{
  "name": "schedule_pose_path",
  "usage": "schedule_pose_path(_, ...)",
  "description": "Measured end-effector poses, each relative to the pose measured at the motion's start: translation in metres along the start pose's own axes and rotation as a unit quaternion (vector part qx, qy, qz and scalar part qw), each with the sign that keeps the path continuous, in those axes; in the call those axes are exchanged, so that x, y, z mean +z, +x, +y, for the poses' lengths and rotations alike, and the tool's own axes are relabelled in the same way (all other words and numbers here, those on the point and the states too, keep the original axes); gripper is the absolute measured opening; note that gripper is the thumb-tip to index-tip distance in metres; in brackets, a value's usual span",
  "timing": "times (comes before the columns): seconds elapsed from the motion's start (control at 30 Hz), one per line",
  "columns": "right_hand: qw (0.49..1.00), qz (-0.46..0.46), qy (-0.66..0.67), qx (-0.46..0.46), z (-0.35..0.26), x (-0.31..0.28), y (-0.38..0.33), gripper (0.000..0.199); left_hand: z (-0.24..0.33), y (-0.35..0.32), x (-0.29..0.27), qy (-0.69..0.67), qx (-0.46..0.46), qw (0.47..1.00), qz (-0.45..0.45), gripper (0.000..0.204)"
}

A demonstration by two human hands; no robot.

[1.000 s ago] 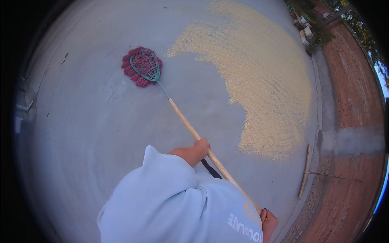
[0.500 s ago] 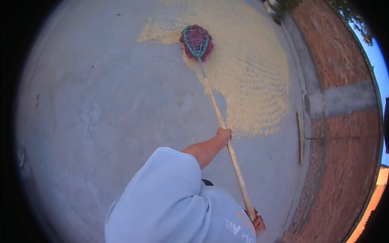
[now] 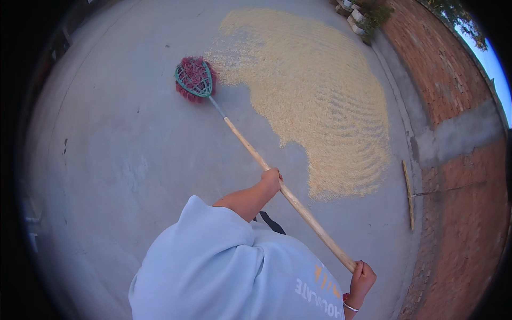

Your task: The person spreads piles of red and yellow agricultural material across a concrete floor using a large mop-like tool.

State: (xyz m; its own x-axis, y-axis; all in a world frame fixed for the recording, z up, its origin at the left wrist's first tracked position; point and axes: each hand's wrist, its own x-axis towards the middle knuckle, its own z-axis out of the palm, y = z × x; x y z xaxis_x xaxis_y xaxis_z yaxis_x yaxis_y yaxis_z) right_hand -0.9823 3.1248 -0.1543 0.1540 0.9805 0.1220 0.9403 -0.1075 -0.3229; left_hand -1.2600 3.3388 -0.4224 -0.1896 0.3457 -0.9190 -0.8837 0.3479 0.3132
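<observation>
A long-handled broom (image 3: 244,141) slants across the view, its pale wooden handle running up to the far left. Red bristles show through the green cage-like frame of its head (image 3: 195,79), which is over the grey concrete just left of a spread layer of pale yellow grain (image 3: 330,101). My left hand (image 3: 272,180) is wrapped round the middle of the handle, arm stretched forward. At the handle's near end my right hand (image 3: 363,277) is closed round the wood, with a bracelet on that wrist.
Along the right runs a brick wall (image 3: 472,184) with a grey band. A wooden stick (image 3: 408,194) lies on the concrete ground (image 3: 133,160) near its base. Whitish blocks (image 3: 356,21) and a green plant (image 3: 376,16) stand at the far right.
The broom head has swung left, off the grain onto bare concrete. My left hand has shifted left with it, while my right hand has moved slightly right and farther forward.
</observation>
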Motion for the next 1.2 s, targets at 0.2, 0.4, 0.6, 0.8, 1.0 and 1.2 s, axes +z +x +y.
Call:
schedule_pose_path(0.2, 0.998, -0.016, -0.051, 0.021, -0.086, 0.029, 0.059, 0.015, 0.049, 0.074, -0.013, 0.134, -0.094, 0.985, 0.053, 0.004)
schedule_pose_path(0.4, 0.987, -0.027, -0.095, 0.128, -0.143, 0.027, 0.022, 0.015, 0.050, 0.080, 0.007, 0.256, -0.103, 0.961, 0.018, 0.008)
schedule_pose_path(0.6, 0.972, 0.051, 0.002, 0.228, -0.172, 0.076, -0.011, 0.019, 0.077, 0.087, 0.063, 0.276, -0.036, 0.958, -0.066, 0.006)
schedule_pose_path(0.8, 0.864, 0.064, 0.116, 0.486, -0.193, 0.033, -0.117, 0.025, 0.093, 0.069, 0.047, 0.252, -0.105, 0.933, -0.236, 0.011)
schedule_pose_path(1.0, 0.672, 0.354, 0.032, 0.650, -0.265, 0.077, -0.316, 0.024, 0.040, 0.035, -0.030, 0.407, -0.100, 0.900, -0.118, 0.010)
schedule_pose_path(1.2, 0.302, 0.818, 0.186, 0.453, -0.452, 0.123, -0.470, 0.024, -0.005, -0.022, -0.221, 0.572, -0.251, 0.759, -0.183, 0.009)
